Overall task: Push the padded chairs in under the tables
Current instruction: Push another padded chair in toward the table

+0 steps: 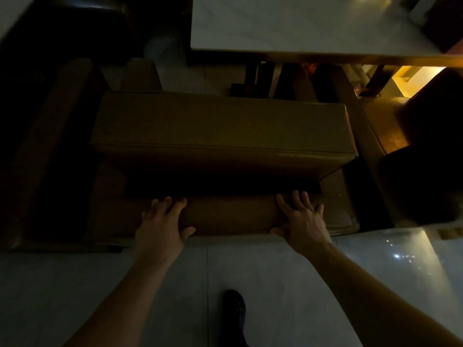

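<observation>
A brown padded chair stands in front of me in dim light, its seat cushion facing a pale-topped table at the upper right. Both my hands rest on top of the chair's backrest. My left hand lies over the left part of the backrest, fingers spread and thumb on the near side. My right hand lies over the right part in the same way. The seat's far edge sits short of the table's near edge.
Another brown chair stands close on the left, and a dark chair on the right. Table legs show under the tabletop. A second tabletop corner is at the upper left. My dark shoe is on the pale tiled floor.
</observation>
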